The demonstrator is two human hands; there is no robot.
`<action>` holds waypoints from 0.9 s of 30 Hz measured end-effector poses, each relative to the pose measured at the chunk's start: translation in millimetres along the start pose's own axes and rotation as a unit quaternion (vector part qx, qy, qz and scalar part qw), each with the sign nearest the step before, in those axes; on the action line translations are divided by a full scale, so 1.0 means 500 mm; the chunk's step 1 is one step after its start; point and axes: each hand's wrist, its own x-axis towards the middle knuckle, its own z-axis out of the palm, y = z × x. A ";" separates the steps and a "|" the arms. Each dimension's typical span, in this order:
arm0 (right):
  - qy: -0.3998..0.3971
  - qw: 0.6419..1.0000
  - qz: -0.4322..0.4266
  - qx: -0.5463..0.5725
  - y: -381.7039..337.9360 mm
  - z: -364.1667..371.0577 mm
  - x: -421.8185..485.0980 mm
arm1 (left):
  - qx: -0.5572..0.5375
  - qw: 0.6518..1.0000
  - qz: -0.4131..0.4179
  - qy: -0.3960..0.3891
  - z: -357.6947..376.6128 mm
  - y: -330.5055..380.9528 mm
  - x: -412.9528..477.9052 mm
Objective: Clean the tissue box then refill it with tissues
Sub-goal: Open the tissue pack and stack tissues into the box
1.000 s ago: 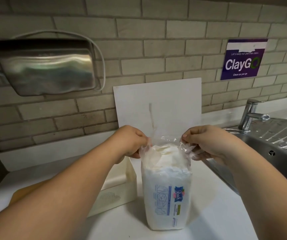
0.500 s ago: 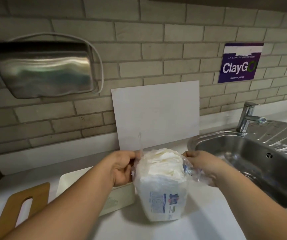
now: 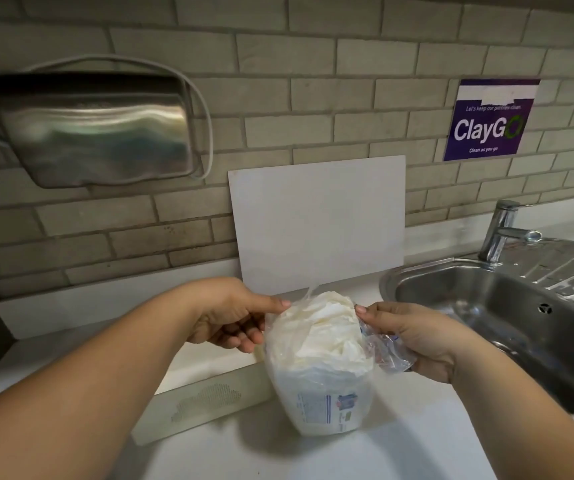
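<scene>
A plastic pack of white tissues (image 3: pixel 320 386) stands upright on the white counter, its top torn open and the tissues bulging out. My left hand (image 3: pixel 233 317) pinches the wrapper's left edge. My right hand (image 3: pixel 413 336) grips the loose clear wrapper pulled down on the right side. The cream tissue box (image 3: pixel 205 400) lies on the counter just left of the pack, partly hidden under my left forearm, with a dotted pattern on its front wall.
A steel sink (image 3: pixel 507 317) with a tap (image 3: pixel 502 230) lies at the right. A white board (image 3: pixel 316 223) leans on the brick wall behind the pack. A steel dispenser (image 3: pixel 95 129) hangs on the wall at upper left.
Both hands have pulled the wrapper down and apart, baring more tissues. The pack sits lower in view as the camera shifted.
</scene>
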 end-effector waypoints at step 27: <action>0.006 0.985 0.041 0.168 0.039 0.016 0.010 | -0.562 0.825 -0.001 -0.054 0.085 -0.111 0.051</action>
